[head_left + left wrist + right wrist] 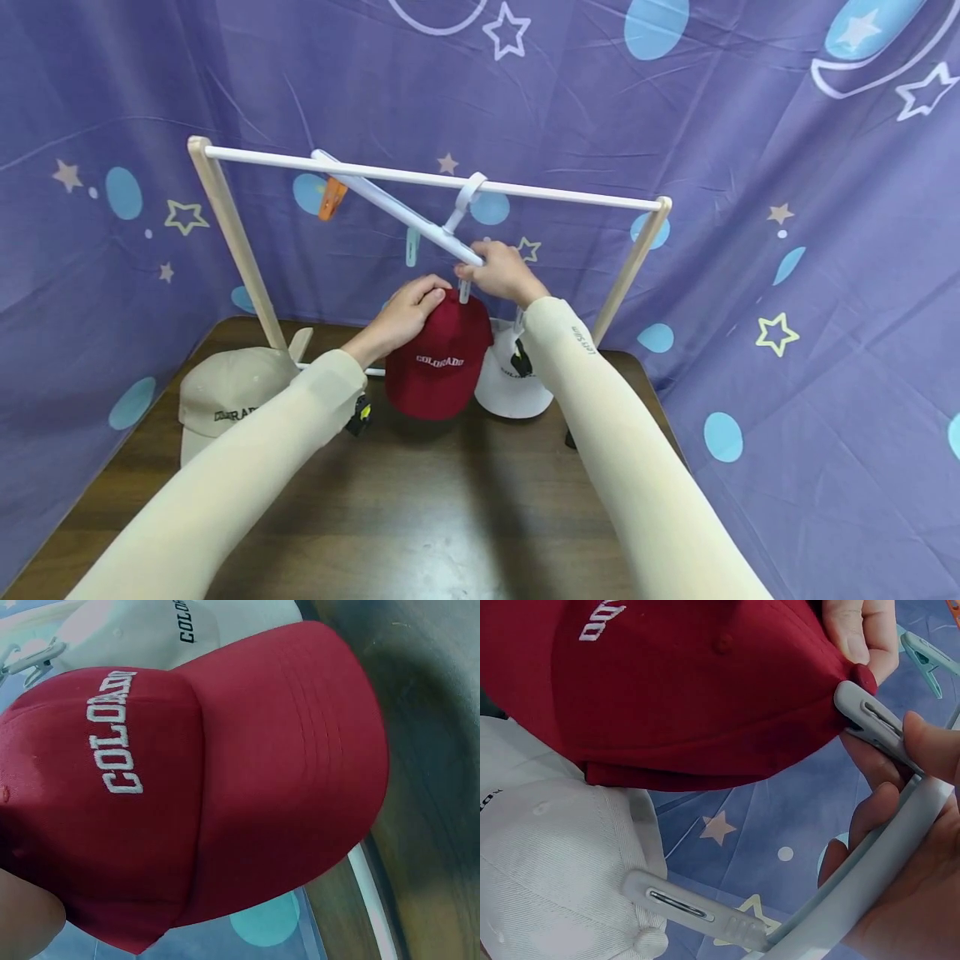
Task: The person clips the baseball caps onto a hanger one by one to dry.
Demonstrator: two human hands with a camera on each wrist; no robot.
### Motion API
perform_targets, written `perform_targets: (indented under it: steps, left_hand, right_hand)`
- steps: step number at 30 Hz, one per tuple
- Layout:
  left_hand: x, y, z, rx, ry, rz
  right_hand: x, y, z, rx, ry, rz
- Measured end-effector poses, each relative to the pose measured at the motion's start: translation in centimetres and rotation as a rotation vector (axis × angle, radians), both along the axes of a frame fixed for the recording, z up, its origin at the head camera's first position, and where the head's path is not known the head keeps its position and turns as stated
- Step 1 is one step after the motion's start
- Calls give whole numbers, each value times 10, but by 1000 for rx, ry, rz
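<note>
On a dark wood desk [420, 517] walled by purple star-print cloth [787, 275], the left hand [405, 310] grips the red cap [441, 367] near the back edge while the right hand [501, 271] pinches a grey clip [874, 720] onto its crown, both palms hidden.

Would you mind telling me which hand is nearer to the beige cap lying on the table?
Left. The left hand grips the red cap, just right of the beige cap. The right hand pinches a clip on the hanger, further right.
</note>
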State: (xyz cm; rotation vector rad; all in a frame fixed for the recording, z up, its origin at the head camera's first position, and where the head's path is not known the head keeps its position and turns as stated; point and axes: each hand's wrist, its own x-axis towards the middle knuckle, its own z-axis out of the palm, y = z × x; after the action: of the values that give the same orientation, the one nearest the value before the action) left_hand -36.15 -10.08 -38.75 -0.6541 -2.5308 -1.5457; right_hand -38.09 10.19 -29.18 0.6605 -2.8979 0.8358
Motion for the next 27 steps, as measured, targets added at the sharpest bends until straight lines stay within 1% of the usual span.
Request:
perform_targets:
  steps: [4,8,13,20,27]
  left_hand:
    - [0,2,1,30,-17,18]
    - [0,3,3,19,-20,37]
    - [0,5,3,21,-16,52]
    - [0,8,1,53,-17,40]
    - [1,8,1,56,-7,38]
  right_hand:
    - [0,0,0,2,7,3]
    - [0,-1,0,1,3,-5]
    - [1,0,0,-16,-8,-11]
    - [2,2,-1,-43,-51,-16]
    - [3,3,-3,-69,-81,-17]
